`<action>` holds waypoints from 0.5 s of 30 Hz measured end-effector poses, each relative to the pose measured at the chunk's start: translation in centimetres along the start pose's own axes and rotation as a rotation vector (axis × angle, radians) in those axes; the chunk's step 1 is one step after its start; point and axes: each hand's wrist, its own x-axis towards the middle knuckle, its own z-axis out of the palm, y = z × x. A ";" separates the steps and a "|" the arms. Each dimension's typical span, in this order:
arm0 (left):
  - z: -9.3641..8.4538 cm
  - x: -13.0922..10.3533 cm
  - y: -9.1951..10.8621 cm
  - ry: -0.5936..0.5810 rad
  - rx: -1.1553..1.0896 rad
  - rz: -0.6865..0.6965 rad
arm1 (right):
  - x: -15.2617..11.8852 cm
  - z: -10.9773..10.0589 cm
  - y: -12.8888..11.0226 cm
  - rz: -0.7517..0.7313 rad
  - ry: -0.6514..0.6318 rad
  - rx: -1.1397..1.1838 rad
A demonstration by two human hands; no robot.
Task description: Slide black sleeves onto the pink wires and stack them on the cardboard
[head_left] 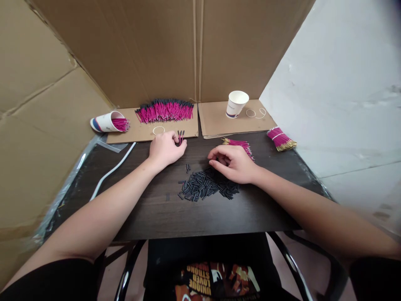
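Matching pink wires with black tubes, it seems.
The left hand pinches a few black-tipped wires upright; the right hand curls above the tubes, whether grasping one I cannot tell. Untipped wires lie just beyond that grip. The next move likely calls for a light, exact pinch.
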 end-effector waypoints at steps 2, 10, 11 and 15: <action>0.1 0.1 -0.1 -0.001 -0.008 -0.012 | 0.0 0.0 0.0 -0.021 0.003 -0.008; 0.0 0.0 -0.1 0.024 -0.074 -0.033 | 0.2 -0.1 -0.2 -0.039 -0.007 -0.018; 0.0 0.0 -0.1 0.025 -0.079 -0.033 | 0.2 -0.1 -0.2 -0.043 -0.005 -0.021; -0.1 0.0 -0.1 -0.001 -0.056 -0.062 | 0.1 -0.1 -0.2 -0.044 -0.007 -0.030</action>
